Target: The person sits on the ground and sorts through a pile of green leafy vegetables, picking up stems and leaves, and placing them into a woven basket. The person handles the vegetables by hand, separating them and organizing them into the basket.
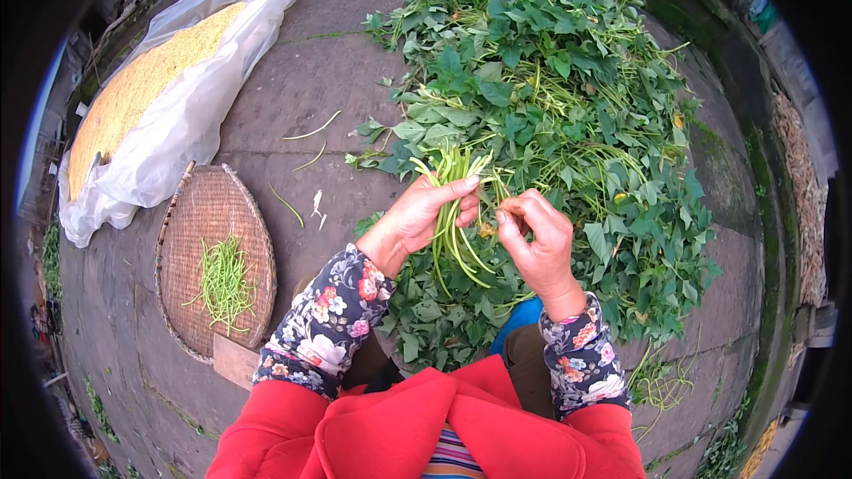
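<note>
A bundle of light green leaf stalks (455, 226) is gripped in my left hand (426, 211), their ends fanning out above and below the fingers. Close beside it on the right, my right hand (538, 239) pinches a thin stem with thumb and forefinger at the edge of the bundle. Under and beyond both hands spreads a large heap of leafy green vines (532, 100), which look like sweet potato vines. Cut green stalks (226, 283) lie in a loose pile inside a woven bamboo winnowing basket (180, 239) to my left.
Yellow grain (146, 83) lies on white plastic sheeting (200, 100) at the upper left. A small wooden board (234, 360) touches the basket's lower edge. A few loose stalks (286, 203) lie on the stone paving. More thin stems (659, 386) lie at the lower right.
</note>
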`<state>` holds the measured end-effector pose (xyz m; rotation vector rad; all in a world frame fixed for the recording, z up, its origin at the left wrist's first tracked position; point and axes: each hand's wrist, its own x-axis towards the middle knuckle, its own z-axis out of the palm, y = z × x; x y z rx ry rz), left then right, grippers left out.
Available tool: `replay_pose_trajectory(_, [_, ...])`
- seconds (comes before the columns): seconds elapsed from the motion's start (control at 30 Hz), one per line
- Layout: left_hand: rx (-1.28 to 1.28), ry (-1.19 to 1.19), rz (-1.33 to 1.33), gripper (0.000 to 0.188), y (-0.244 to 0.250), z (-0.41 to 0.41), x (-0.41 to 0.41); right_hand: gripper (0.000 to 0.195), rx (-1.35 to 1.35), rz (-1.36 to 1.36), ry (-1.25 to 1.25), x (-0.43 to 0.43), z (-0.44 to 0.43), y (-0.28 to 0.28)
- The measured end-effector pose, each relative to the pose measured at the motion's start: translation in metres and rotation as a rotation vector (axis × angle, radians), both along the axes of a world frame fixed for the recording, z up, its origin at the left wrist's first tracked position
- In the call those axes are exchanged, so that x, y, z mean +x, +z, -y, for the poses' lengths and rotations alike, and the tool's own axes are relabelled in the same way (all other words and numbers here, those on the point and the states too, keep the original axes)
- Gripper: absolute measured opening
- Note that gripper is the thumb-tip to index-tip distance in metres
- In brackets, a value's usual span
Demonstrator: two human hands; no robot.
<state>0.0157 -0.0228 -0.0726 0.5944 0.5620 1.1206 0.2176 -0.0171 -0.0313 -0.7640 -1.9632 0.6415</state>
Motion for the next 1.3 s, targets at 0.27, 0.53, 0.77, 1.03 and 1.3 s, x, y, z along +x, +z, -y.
replay_pose_trajectory(0.27, [-0.008, 0.028, -0.04, 0.014, -0.001, 0.0, -0.001, 0.004, -0.124, -0.061, -0.012, 0.002, 0.0, 0.002])
replay_pose_trajectory(0.53, [0.044, -0.074, -0.073, 0.024, 0.001, 0.003, 0.002, 0.004, -0.399, -0.308, -0.073, 0.009, -0.01, -0.013])
replay_pose_trajectory(0.77, [0.131, -0.256, -0.435, 0.019, -0.004, 0.004, 0.0, 0.005, -0.121, -0.03, -0.095, 0.003, -0.009, -0.001])
replay_pose_trajectory(1.03, [0.039, -0.183, -0.22, 0.013, -0.008, 0.001, 0.0, 0.005, -0.04, 0.015, -0.187, 0.003, -0.008, 0.002])
replay_pose_trajectory(1.3, [0.007, -0.037, -0.077, 0.015, -0.001, 0.0, 0.001, 0.006, -0.107, -0.047, -0.171, 0.006, -0.01, -0.005])
